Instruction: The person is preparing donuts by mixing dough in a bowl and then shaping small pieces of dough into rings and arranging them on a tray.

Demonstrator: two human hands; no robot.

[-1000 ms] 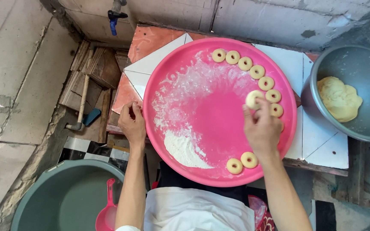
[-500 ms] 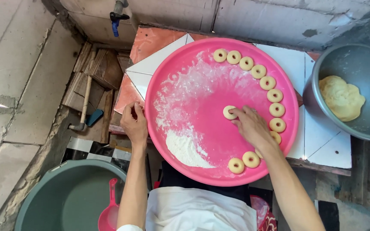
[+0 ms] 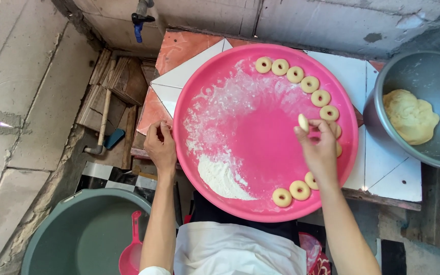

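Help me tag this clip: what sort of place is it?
Probably a plain home or backyard kitchen: bare concrete walls, a tap, a tiled table with a floured tray of dough rings.

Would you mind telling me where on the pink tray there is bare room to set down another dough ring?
The pink tray is bare in its middle, between the flour pile and the dough rings along the right rim. The upper left rim is free too. The right side is crowded with rings, and the right hand holds one dough ring there.
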